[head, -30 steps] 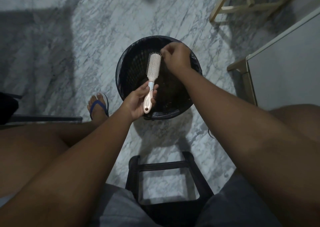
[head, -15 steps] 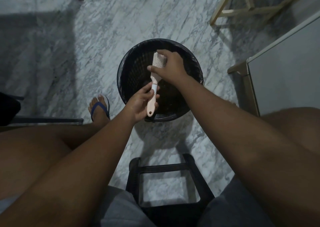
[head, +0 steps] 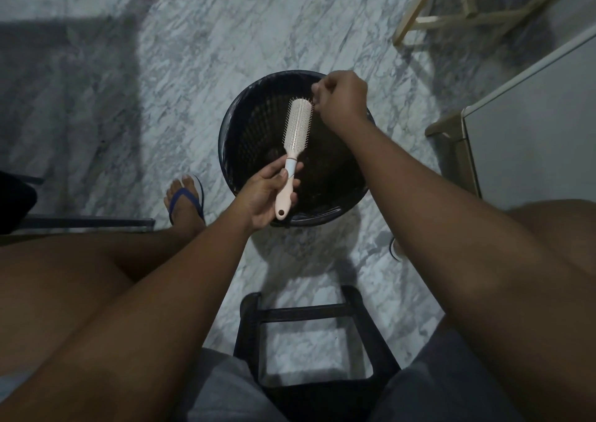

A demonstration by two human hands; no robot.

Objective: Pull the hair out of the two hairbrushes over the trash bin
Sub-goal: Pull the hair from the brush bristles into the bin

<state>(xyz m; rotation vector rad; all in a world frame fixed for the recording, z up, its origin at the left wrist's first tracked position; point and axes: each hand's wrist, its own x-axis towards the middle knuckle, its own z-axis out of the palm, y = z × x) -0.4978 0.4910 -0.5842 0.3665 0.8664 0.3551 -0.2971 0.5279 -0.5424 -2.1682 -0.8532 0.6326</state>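
A pale pink hairbrush [head: 298,128] with a white collar hangs over the black trash bin [head: 240,121], bristles facing up. My left hand [head: 267,192] grips its handle near the bin's front rim. My right hand [head: 340,99] is closed in a pinch just right of the brush head's tip, above the bin's far side; thin strands of hair seem to run from the fingertips, though they are too fine to see well. Only this one brush is in view.
The bin stands on a grey marble floor. A black stool frame [head: 309,341] sits between my knees. My foot in a blue sandal [head: 185,204] rests left of the bin. A white cabinet [head: 532,131] stands at right, wooden legs [head: 451,11] beyond.
Half a second ago my right hand lay over the brush head; it has lifted up and to the right, off the bristles, closed in a pinch. The left hand kept hold of the handle.
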